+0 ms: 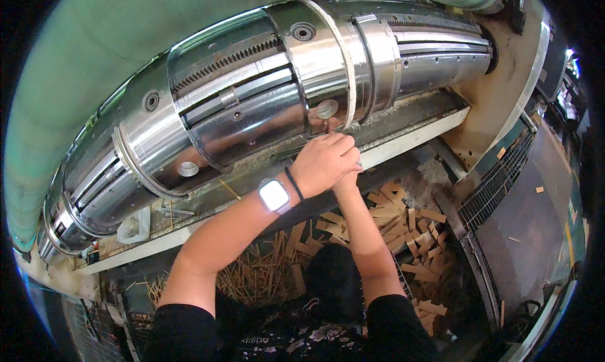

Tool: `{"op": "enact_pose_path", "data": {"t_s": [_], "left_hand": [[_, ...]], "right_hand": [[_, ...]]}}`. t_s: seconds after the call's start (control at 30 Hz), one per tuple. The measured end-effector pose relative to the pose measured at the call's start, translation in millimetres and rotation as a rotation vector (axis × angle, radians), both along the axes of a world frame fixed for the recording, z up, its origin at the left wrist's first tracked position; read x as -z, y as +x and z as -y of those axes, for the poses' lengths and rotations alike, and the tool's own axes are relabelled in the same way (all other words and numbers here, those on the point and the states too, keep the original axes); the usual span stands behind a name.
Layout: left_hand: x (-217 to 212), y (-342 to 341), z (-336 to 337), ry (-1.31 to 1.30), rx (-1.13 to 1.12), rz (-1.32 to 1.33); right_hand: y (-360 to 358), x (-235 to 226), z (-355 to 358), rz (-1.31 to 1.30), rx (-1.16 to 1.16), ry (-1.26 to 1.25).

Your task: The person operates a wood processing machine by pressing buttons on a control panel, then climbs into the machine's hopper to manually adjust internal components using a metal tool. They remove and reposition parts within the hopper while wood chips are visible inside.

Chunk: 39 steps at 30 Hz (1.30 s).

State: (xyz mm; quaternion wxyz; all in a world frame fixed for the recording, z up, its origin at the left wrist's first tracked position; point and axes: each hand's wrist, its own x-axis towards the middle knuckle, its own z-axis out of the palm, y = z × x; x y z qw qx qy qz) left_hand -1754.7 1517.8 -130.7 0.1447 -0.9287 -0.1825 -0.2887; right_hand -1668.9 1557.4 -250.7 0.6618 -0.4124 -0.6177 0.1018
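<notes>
My left hand (323, 163), with a pale smartwatch (274, 195) and a dark band at the wrist, is closed just below the large metal cylinder (252, 132). Against it, partly covered by it, my right hand (347, 180) is closed too. Whatever lies between the fingers is hidden. A narrow off-white strip (348, 65) runs around the cylinder, and its lower visible end comes down close to my knuckles. Slots, toothed racks (230, 60) and round holes mark the cylinder's polished sections.
Above the cylinder stretches a big green roller (94, 65). A pale beam (409, 138) runs beneath, with a clear plastic piece (135, 226) on the ledge at left. Cardboard scraps (416, 239) and thin strips (252, 270) are heaped below. A metal grating (498, 179) lies at right.
</notes>
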Motion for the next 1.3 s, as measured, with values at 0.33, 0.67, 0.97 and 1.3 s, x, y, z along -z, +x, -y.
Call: {"op": "enact_pose_path", "data": {"t_s": [0.33, 0.67, 0.97, 1.3], "left_hand": [[27, 22, 1, -0.360, 0.188, 0.499], [27, 30, 4, -0.429, -0.095, 0.628], [38, 7, 13, -0.564, 0.144, 0.388], [28, 2, 38, -0.429, 0.183, 0.263]], "right_hand": [[7, 20, -12, -0.354, -0.210, -0.072], [6, 22, -8, -0.524, -0.420, -0.064], [13, 27, -2, -0.233, -0.203, 0.102], [15, 11, 36, -0.381, -0.416, -0.070]]}}
